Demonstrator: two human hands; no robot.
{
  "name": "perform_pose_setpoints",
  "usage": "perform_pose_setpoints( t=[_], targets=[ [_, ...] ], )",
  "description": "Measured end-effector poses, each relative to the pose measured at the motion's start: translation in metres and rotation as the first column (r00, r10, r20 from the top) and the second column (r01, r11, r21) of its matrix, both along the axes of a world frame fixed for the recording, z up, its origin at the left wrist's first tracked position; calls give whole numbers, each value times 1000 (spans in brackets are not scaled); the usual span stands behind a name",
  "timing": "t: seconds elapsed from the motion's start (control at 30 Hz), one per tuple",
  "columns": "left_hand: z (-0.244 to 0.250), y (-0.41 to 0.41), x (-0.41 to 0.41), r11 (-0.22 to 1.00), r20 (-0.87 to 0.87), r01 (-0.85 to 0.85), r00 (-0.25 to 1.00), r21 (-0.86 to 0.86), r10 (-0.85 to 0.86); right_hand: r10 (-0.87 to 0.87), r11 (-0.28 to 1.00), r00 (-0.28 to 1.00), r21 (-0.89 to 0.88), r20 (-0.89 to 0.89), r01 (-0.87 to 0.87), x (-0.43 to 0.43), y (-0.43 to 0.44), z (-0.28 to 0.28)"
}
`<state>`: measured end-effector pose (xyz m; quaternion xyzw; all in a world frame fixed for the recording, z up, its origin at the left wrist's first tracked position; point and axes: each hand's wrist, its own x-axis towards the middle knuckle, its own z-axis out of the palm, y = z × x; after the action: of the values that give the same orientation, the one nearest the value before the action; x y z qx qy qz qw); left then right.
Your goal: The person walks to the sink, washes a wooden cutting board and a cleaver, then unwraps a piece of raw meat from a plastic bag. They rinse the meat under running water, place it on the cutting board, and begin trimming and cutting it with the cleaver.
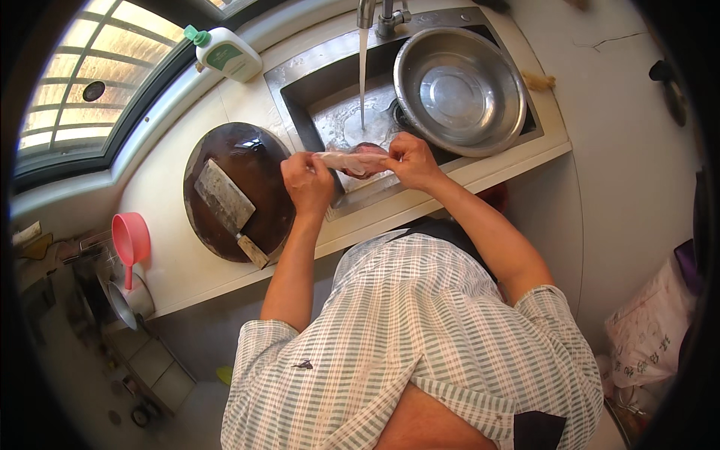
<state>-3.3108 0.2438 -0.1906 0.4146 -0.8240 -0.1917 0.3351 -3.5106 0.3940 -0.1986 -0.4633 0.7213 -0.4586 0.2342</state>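
Observation:
Stretched between my two hands is a clear plastic bag [343, 161] with a piece of raw red meat [368, 151] in or behind it; which of these I cannot tell. My left hand [307, 181] pinches the bag's left end, beside the chopping board. At the bag's right end, my right hand [413, 160] grips it near the rim of the steel basin. Both hands are over the front edge of the stainless steel sink [315, 121]. Behind them, water [363, 79] runs from the faucet [366, 14] into the sink.
A large steel basin [458, 93] rests tilted over the sink's right side. On the round wooden chopping board [270, 191] lies a cleaver [225, 197]. A detergent bottle [230, 55] stands by the window. Far left are a pink ladle [130, 239] and a pot [138, 298].

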Motion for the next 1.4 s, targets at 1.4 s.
perform_pose_setpoints(
  t=[1.4],
  targets=[
    [28, 7, -17, 895, 232, 283, 898, 344, -374, 222, 950, 894, 118, 388, -288, -55, 35, -23]
  ],
)
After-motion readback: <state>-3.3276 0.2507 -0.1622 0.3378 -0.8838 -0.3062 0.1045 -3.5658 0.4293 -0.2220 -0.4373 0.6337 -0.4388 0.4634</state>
